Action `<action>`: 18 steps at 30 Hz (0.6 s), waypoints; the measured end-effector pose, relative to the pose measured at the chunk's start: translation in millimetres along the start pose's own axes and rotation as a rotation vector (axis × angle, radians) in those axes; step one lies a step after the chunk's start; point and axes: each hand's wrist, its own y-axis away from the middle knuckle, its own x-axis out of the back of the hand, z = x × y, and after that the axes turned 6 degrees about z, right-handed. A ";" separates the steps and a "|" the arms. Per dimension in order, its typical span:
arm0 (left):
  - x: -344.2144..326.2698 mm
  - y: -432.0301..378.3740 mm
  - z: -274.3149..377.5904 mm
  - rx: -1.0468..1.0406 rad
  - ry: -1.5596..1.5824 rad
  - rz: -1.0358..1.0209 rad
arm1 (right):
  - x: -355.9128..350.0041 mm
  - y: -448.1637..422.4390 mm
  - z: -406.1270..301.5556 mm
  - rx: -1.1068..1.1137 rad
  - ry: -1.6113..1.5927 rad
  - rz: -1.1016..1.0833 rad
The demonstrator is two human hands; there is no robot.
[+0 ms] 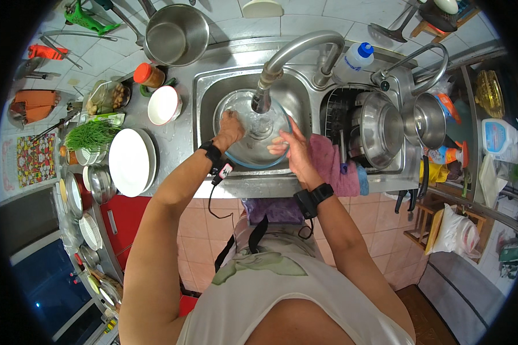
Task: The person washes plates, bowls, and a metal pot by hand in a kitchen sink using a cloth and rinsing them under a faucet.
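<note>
A clear glass bowl (252,153) rests in the left basin of the stainless steel sink (302,86), beneath the spout of a curved metal faucet (304,41). Water appears to be in the bowl. My left hand (231,128) reaches over the bowl's left side with its fingers pointing down inside; whether it grips anything is hidden. My right hand (294,148) is at the bowl's right rim, with the thumb and some fingers on the inner side and another finger along the outside. Both wrists wear black bands with small devices.
Right of the basin lie a pink towel (321,159) and a steel basin (384,129) in a dish rack. On the left counter stand a white bowl (164,105), white plates (129,161), a red-lidded jar (149,75) and green stalks (90,136). A squeeze bottle (354,62) stands behind.
</note>
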 end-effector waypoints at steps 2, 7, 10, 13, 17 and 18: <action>-22.6 -14.1 -24.8 0.050 -0.031 -0.001 | -13.2 7.9 -2.1 0.011 -0.004 -0.053; -2.9 -13.1 81.0 -0.171 0.052 0.141 | 9.1 -4.7 4.3 0.035 0.024 0.082; 10.5 -7.2 84.3 -0.291 0.254 -0.117 | 3.3 -8.7 5.6 -0.055 0.004 -0.007; 4.1 28.4 120.6 -0.083 0.831 -0.234 | 1.7 -23.4 14.2 0.007 0.090 0.097; 76.8 82.6 158.0 -0.361 0.774 -0.244 | 16.7 -39.4 15.4 0.079 0.102 0.180; 87.1 90.8 150.2 -0.354 0.705 -0.320 | 15.4 -43.0 17.7 0.066 0.085 0.165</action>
